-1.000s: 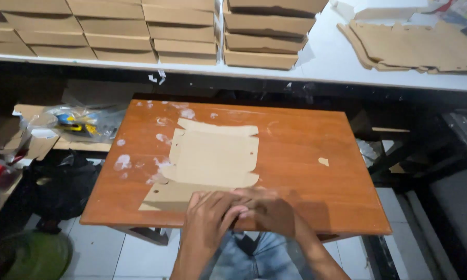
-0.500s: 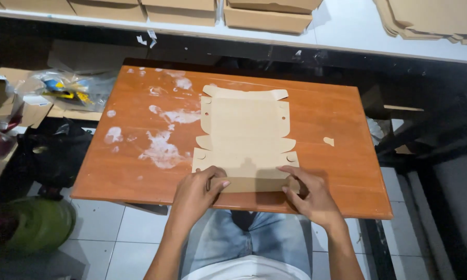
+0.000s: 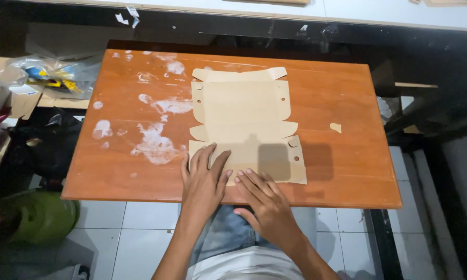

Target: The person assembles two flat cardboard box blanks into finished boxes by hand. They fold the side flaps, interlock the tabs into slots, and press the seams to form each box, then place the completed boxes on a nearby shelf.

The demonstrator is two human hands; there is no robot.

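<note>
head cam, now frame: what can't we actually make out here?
- Near edge of the cardboard blank: head view, covered by the left hand and right hand.
- Whether the fingers press or just rest on it: cannot tell.
- Clutter in the plastic bag: too small and dim.
- Green round thing under the table: partly hidden by the tabletop, blurred.
- White shelf: cut off by the top edge.
</note>
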